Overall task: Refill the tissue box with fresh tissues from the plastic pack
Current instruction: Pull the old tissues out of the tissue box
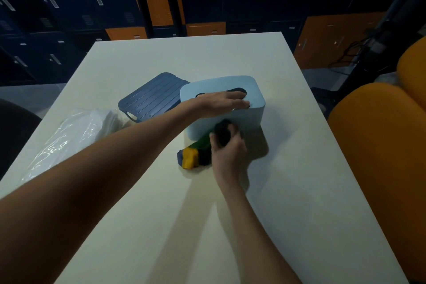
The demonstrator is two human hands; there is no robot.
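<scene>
A light blue tissue box (253, 108) stands in the middle of the white table (299, 191), slot side up. My left hand (221, 104) lies across its top with the fingers stretched flat over the slot. My right hand (227, 147) is in front of the box and grips a dark cloth (223, 132) held against the box's front wall. A dark blue ribbed lid (152, 97) lies flat behind and to the left of the box. The clear plastic pack of white tissues (69, 138) rests at the table's left edge.
A small bundle of blue, yellow and green material (191, 157) lies on the table just left of my right hand. An orange chair (378, 157) stands close on the right. Dark lockers fill the background beyond the table's far edge.
</scene>
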